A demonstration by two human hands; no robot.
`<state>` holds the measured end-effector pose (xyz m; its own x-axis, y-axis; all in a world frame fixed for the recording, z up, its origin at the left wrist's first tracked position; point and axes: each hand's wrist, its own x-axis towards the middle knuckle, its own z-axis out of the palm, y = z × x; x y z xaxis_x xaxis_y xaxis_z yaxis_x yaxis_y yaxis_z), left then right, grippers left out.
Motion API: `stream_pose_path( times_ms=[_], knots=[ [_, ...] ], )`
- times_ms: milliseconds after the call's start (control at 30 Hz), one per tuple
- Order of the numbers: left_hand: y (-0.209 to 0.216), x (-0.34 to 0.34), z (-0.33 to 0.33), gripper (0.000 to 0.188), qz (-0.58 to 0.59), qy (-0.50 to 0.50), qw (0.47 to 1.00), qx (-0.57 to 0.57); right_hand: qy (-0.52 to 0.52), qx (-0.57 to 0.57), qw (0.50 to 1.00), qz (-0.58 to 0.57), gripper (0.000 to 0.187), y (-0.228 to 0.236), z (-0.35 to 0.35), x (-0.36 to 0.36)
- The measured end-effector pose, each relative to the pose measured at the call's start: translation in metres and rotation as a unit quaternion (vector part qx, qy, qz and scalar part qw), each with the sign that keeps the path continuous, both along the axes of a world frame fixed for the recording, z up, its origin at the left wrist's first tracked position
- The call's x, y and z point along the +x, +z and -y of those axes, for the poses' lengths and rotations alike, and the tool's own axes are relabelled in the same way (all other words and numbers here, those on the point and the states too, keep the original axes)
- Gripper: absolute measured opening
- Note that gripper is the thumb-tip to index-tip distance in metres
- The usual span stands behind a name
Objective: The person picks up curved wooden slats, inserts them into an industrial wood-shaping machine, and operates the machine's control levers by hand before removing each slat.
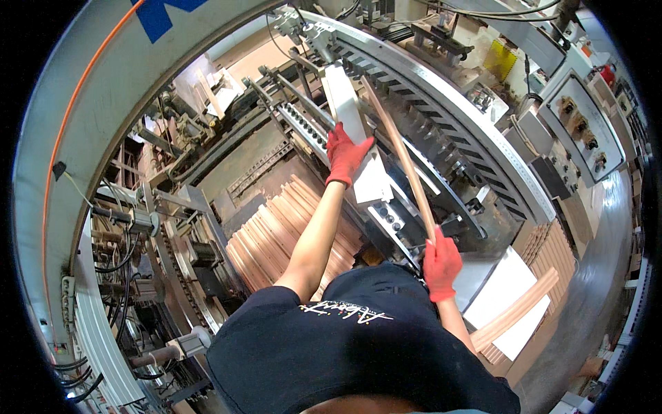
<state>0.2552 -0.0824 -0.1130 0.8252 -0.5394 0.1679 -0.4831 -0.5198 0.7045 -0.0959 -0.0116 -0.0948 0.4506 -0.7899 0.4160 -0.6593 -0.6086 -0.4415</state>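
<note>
My left hand (348, 155), in a red glove, lies across a long white board (372, 183) on the machine bed, its thumb spread out to the right. Its fingertips reach the board's left edge, where a narrow pale strip (328, 96) runs; whether they touch that strip I cannot tell. Closer to my body, my right hand (442, 263), also red-gloved, is closed round the near end of a long thin wooden strip (402, 148). That strip slants up and away to the left, its far end beside the white board and apart from my left hand.
Many wooden strips (276, 238) lie side by side below my left forearm. More wooden strips (514, 310) rest over a white sheet (507, 290) at my right. A curved metal rail (441, 90) with dark slots bounds the machine bed; a control box (586, 127) stands beyond it.
</note>
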Motion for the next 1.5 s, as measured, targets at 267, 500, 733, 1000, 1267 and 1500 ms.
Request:
stream_pose_path(
  times_ms=[267, 500, 733, 1000, 1267, 1500],
  knots=[
    [-0.031, 0.013, 0.004, 0.094, -0.162, -0.063, 0.966, -0.19, -0.029, -0.066, 0.996, -0.058, 0.041, -0.009, 0.063, 0.094],
    [-0.038, 0.023, -0.016, 0.087, -0.18, -0.039, 0.943, -0.278, -0.004, 0.141, 0.988, 0.058, 0.041, -0.022, 0.09, 0.145],
    [-0.045, 0.018, -0.001, 0.089, -0.263, -0.029, 0.91, -0.318, 0.055, 0.264, 0.952, 0.143, 0.041, -0.036, 0.105, 0.168],
    [-0.038, 0.005, -0.001, 0.09, -0.249, -0.03, 0.914, -0.319, 0.047, 0.305, 0.944, 0.118, 0.039, -0.043, 0.106, 0.165],
    [-0.032, -0.003, 0.0, 0.09, -0.212, -0.034, 0.935, -0.283, 0.063, 0.182, 0.979, 0.066, 0.034, -0.05, 0.112, 0.18],
    [-0.025, -0.006, 0.008, 0.095, -0.088, -0.035, 0.979, -0.183, 0.067, 0.125, 0.983, 0.121, 0.03, -0.036, 0.107, 0.174]
  ],
)
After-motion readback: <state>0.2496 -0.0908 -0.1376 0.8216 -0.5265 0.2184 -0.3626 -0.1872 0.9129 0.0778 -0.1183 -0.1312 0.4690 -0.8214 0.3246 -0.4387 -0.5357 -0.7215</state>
